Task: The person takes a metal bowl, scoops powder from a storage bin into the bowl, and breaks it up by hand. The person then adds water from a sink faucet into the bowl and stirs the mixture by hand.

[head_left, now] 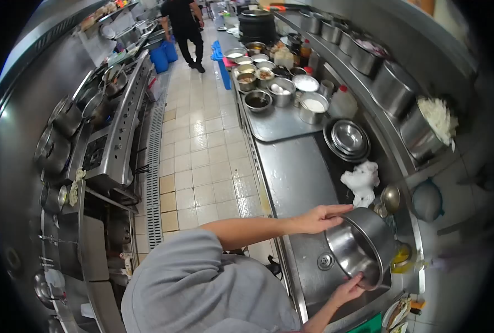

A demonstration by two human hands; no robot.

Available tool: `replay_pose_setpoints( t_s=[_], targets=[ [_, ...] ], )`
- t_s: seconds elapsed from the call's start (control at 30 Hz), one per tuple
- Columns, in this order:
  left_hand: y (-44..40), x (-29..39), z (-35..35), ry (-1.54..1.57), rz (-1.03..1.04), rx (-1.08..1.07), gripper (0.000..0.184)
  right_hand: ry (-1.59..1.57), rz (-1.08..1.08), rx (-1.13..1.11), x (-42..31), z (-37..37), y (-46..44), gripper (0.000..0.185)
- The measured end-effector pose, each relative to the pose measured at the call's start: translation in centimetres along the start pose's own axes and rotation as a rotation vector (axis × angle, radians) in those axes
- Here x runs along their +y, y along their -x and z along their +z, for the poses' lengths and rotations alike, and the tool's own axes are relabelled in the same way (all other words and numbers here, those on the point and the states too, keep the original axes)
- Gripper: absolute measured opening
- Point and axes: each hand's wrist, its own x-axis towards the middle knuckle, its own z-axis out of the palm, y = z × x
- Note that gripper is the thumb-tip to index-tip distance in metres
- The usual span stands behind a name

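We are holding a wide silver metal pot [351, 247] over the grey steel sink [308, 272], its open mouth tilting toward our body and its outer wall facing away. Our left hand [315, 219] is pinching the far side of the rim, fingers reaching along the outside and thumb lying toward the opening. Our right hand [349, 291] is pinching the near side, thumb pressing over the lip; its other fingers are mostly hiding beneath, so we are not telling their exact spread. For good control, we are judging that both hands should be sharing the weight from opposite sides, since smooth wet metal could be slipping and a loose side could be letting the pot swing. We are also wanting its tilt slow and its mouth above the basin, near the round drain [325, 261]. The metal ladle [390, 198] is sitting close beyond the pot, and the crumpled white bundle [361, 180] is lying farther along, so turning gently is sparing both a knock.
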Motion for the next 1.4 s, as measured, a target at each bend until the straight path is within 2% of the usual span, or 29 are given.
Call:
replay_pose_setpoints(
  t_s=[0.03, 0.07, 0.1, 0.13, 0.2, 0.23, 0.3, 0.33, 0.37, 0.4, 0.43, 0.47, 0.53, 0.57, 0.63, 0.67, 0.73, 0.97, 1.0, 1.1, 1.17, 1.23, 1.27, 1.33, 1.4],
  targets=[
    [1.1, 0.7, -2.0, -0.020, -0.008, 0.062, 0.055, -0.083, -0.004, 0.031, -2.7, 3.4, 1.2, 0.033],
    [2.4, 1.0, -3.7, 0.046, 0.017, 0.140, 0.052, -0.080, 0.035, -0.106, -0.3, 4.3, 2.4, 0.036],
    [4.4, 2.3, -6.4, 0.001, -0.139, 0.158, 0.050, -0.068, 0.077, -0.240, 1.5, 5.3, 3.8, 0.041],
    [7.0, 4.2, -9.4, -0.039, -0.296, 0.176, 0.049, -0.069, 0.061, -0.246, -1.6, 7.5, 5.1, 0.041],
    [12.7, 8.1, -14.2, -0.004, -0.355, 0.359, 0.051, -0.308, 0.252, -0.495, -11.4, 13.0, 8.9, 0.054],
    [16.3, 9.3, -16.6, -0.049, -0.364, 0.514, 0.050, -0.304, 0.240, -0.502, -12.0, 14.2, 9.9, 0.054],
    [23.6, 10.2, -21.9, -0.055, -0.423, 0.866, 0.048, -0.221, 0.349, -0.775, -12.5, 17.5, 11.5, 0.063],
    [27.9, 9.1, -24.4, -0.005, -0.489, 1.060, 0.047, -0.249, 0.433, -0.752, -12.4, 19.3, 12.6, 0.058],
    [32.6, 6.6, -27.2, 0.044, -0.426, 1.243, 0.043, -0.234, 0.446, -0.749, -13.2, 20.9, 14.0, 0.058],
    [36.5, 7.6, -29.3, 0.101, -0.519, 1.314, 0.047, -0.343, 0.599, -0.726, -14.4, 23.0, 14.8, 0.055],
    [38.8, 10.0, -30.1, 0.149, -0.619, 1.487, 0.047, -0.452, 0.744, -0.700, -15.7, 25.3, 15.4, 0.053],
    [42.7, 8.8, -31.6, 0.251, -0.354, 1.482, 0.038, -0.438, 0.781, -0.706, -16.6, 27.5, 16.2, 0.047],
    [48.0, 10.1, -33.5, 0.417, -0.421, 1.633, 0.044, -0.407, 0.809, -0.758, -17.7, 31.2, 17.6, 0.046],
    [50.4, 10.3, -34.2, 0.421, -0.434, 1.631, 0.044, -0.395, 0.842, -0.808, -18.4, 32.9, 18.4, 0.044],
    [53.6, 10.8, -35.7, 0.563, -0.339, 1.764, 0.050, -0.374, 0.830, -0.839, -19.7, 35.7, 19.5, 0.042],
    [54.6, 11.1, -36.5, 0.564, -0.350, 1.762, 0.050, -0.362, 0.844, -0.879, -19.7, 37.0, 19.7, 0.040],
    [55.6, 12.8, -37.8, 0.640, -0.380, 1.870, 0.052, -0.321, 0.876, -0.918, -20.1, 39.4, 20.1, 0.038],
    [57.0, 10.7, -46.6, 0.653, -0.232, 1.860, 0.064, -0.382, 0.956, -0.853, -18.6, 49.6, 19.5, 0.034],
    [56.7, 10.8, -48.2, 0.621, -0.294, 1.882, 0.064, -0.401, 0.952, -0.827, -18.5, 51.5, 19.1, 0.032],
    [56.6, 10.2, -53.0, 0.648, -0.221, 1.973, 0.062, -0.435, 0.958, -0.775, -17.6, 57.3, 17.5, 0.028],
    [58.5, 9.1, -56.0, 0.668, -0.248, 2.027, 0.058, -0.499, 0.989, -0.784, -16.0, 61.9, 16.2, 0.027],
    [60.1, 8.2, -57.6, 0.884, -0.081, 2.134, 0.053, -0.512, 1.009, -0.806, -15.3, 67.5, 14.5, 0.027],
    [60.4, 8.1, -57.3, 0.884, -0.078, 2.151, 0.053, -0.503, 1.032, -0.840, -14.9, 70.3, 13.9, 0.027],
    [61.1, 8.0, -57.3, 0.990, 0.162, 2.210, 0.049, -0.485, 1.029, -0.930, -15.3, 76.6, 12.8, 0.028],
    [63.9, 6.1, -56.7, 1.079, 0.193, 2.277, 0.049, -0.457, 0.997, -1.040, -16.3, 83.5, 11.9, 0.030]
  ],
)
